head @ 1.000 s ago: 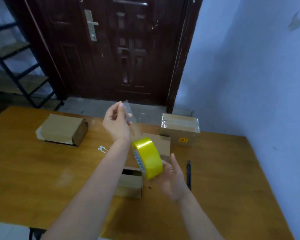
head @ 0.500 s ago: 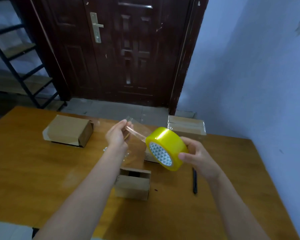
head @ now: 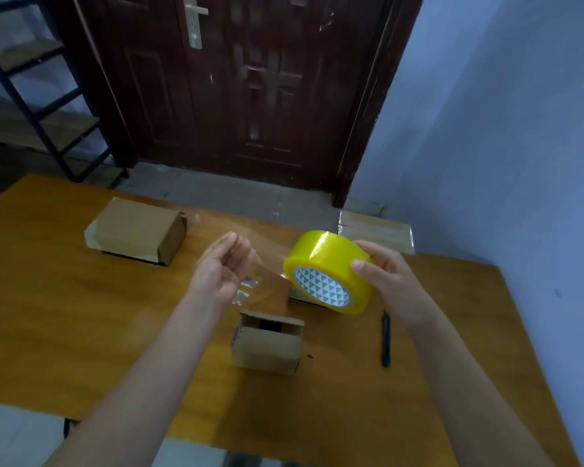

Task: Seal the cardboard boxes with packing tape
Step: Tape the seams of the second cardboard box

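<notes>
R hand (head: 390, 281) grips round yellow tape roll (head: 329, 269) above small open cardboard box (head: 266, 343) on desk (head: 64, 315). L hand (head: 221, 269) pinches clear strip (head: 267, 254), which may fold & stick to itself.

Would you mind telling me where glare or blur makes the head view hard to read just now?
Head view: a bright highlight streaks the top of the yellow tape roll; the clear pulled strip barely shows, only by faint sheen; the left hand is softly motion-blurred; table and door edges bow from the wide lens; the light is dim and bluish.
</notes>
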Demonstrator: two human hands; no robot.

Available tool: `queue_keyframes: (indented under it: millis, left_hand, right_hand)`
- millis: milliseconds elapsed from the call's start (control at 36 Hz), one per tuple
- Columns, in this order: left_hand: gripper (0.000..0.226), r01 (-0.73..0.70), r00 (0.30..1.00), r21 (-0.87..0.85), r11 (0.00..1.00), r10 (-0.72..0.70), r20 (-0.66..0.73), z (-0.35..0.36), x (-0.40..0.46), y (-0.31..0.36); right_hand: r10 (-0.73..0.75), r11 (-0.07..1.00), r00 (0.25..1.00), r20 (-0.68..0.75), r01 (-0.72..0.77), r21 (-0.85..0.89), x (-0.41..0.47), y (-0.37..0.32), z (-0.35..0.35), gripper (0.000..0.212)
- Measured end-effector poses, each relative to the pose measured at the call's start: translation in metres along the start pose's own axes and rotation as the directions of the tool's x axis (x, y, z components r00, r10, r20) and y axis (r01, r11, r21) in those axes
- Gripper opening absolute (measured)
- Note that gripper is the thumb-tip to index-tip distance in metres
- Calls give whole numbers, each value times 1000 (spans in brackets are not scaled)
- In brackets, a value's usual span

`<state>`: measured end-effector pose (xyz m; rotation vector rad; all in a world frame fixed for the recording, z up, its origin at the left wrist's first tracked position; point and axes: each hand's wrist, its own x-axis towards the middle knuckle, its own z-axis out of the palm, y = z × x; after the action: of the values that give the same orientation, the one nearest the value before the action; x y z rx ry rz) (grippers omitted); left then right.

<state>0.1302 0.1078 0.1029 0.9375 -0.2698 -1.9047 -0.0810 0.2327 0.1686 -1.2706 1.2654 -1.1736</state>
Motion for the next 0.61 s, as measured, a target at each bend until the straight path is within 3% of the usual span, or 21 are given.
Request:
queue_keyframes:
  millis: [83,222,417,528,611]
  left_hand:
    - [18,-35,999,25,999,35,-1,-11,-1,0]
    - [20,-48,999,201,978,45,17,-22,-6,-1]
    - [25,-117,978,445,888,181,-103,-33,-8,-9]
    - [28,-139,953,485,864,250,-173,-40,-9,-19]
    - [30,-153,915,464,872,302,-266,-49,-6,-19]
  right_hand:
    - [40,999,999,23,-40,-15,-2,7,4,42]
    - [56,997,996,72,-52,-57,-4,11,3,37]
    - [140,988,986,90,-132,-85,-6,18,-4,43]
    - [227,959,971,80,-209,-190,-6,27,-2,42]
    - [294,903,955,27,-269,-336,-7,35,-6,28]
